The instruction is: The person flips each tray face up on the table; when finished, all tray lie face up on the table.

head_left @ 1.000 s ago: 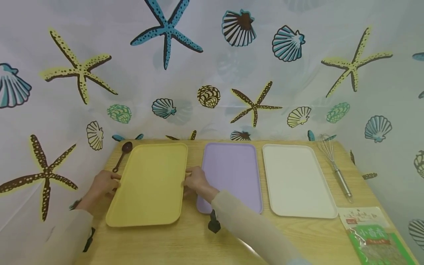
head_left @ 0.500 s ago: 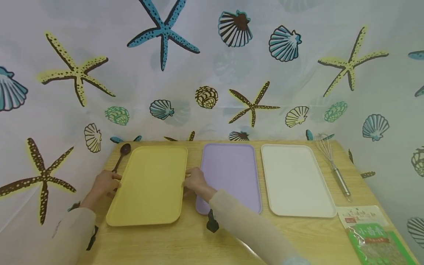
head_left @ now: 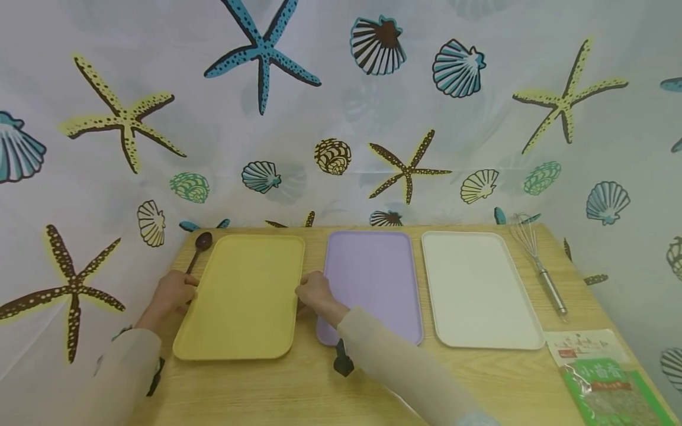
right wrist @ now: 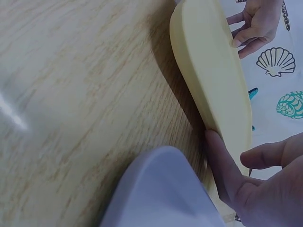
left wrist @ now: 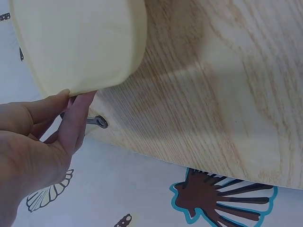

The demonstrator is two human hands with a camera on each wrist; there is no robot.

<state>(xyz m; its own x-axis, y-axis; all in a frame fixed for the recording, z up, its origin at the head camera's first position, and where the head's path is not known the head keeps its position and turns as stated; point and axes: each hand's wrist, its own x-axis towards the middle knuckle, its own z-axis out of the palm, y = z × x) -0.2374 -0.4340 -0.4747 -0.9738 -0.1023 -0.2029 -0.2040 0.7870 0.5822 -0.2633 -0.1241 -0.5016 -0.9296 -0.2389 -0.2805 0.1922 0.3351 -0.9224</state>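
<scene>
A yellow rectangular tray (head_left: 242,296) lies at the left in the head view, with a hand at each long side. My left hand (head_left: 173,293) pinches its left rim between thumb and fingers, as the left wrist view shows. On the opposite rim, my right hand (head_left: 318,294) holds the tray with thumb above and a finger along the outer wall (right wrist: 191,80). A shadow falls on the wood under the tray's edge; whether it touches the table I cannot tell. Beside the left hand lies a dark brown spoon (head_left: 203,241), its handle end partly hidden in the head view.
A purple tray (head_left: 370,278) lies close to the right hand, partly under the right forearm. Farther right are a white tray (head_left: 482,290), a metal whisk (head_left: 549,284) and a green-and-white packet (head_left: 610,378). Patterned cloth (head_left: 341,106) surrounds the wooden table (head_left: 256,390).
In the head view the yellow tray's outline has become slightly shorter, its near edge a little farther away. Both hands stay at its sides. The left hand now covers the spoon's handle end.
</scene>
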